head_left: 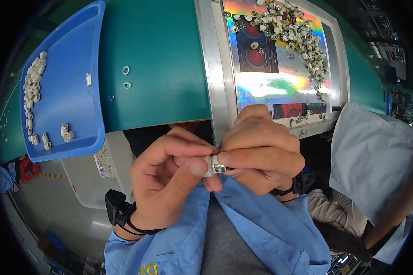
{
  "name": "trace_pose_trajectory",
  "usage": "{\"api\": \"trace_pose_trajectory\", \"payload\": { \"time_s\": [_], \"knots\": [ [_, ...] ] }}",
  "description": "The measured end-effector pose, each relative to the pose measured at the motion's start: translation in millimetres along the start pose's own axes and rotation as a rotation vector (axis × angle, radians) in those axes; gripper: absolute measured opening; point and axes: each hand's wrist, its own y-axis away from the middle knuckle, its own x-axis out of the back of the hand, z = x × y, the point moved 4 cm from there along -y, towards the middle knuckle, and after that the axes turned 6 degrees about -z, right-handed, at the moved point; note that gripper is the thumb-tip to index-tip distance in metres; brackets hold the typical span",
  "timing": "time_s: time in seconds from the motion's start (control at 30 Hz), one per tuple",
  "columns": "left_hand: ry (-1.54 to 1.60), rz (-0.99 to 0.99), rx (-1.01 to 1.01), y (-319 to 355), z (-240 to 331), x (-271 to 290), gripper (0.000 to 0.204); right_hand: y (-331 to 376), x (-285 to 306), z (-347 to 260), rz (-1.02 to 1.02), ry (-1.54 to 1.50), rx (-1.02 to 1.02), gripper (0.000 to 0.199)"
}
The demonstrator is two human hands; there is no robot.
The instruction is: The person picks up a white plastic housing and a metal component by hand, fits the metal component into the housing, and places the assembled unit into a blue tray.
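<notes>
In front of my chest, my left hand point(163, 176) pinches a small white plastic cylinder point(209, 167) between thumb and fingers. My right hand point(266, 153) is closed at the cylinder's right end, its thumb and index finger pressed against it. A small shiny metal piece point(219, 167) shows at that end, partly covered by the right fingertips. I cannot tell whether the metal piece is seated in the cylinder or only touching it. Both hands are held just off the near edge of the green table point(165, 55).
A blue tray point(73, 46) at the left holds many white plastic cylinders point(33, 85). Two white rings point(126, 70) lie on the green table. At the right, a metal-framed board point(219, 68) carries a heap of small white-and-metal parts point(293, 32). Another person's sleeve point(367, 146) is close by.
</notes>
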Motion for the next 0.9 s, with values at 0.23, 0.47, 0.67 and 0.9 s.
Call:
{"api": "trace_pose_trajectory", "payload": {
  "time_s": [0.23,0.47,0.67,0.9],
  "knots": [
    [-0.012,0.029,0.011,2.8,0.9,-7.9,0.017,4.1,2.6,-2.4,-0.002,-0.030,0.009,0.029],
    [-0.075,0.054,-0.022,5.1,2.2,-15.7,0.018,6.1,4.5,-6.8,0.004,-0.006,-0.001,0.028],
    [-0.058,0.070,-0.064,7.9,1.9,-20.6,0.018,9.9,3.5,-18.6,0.070,0.063,-0.080,0.029],
    [-0.094,0.096,-0.148,7.5,2.0,-22.5,0.018,12.5,-2.0,-26.9,0.108,0.235,-0.046,0.021]
  ]
}}
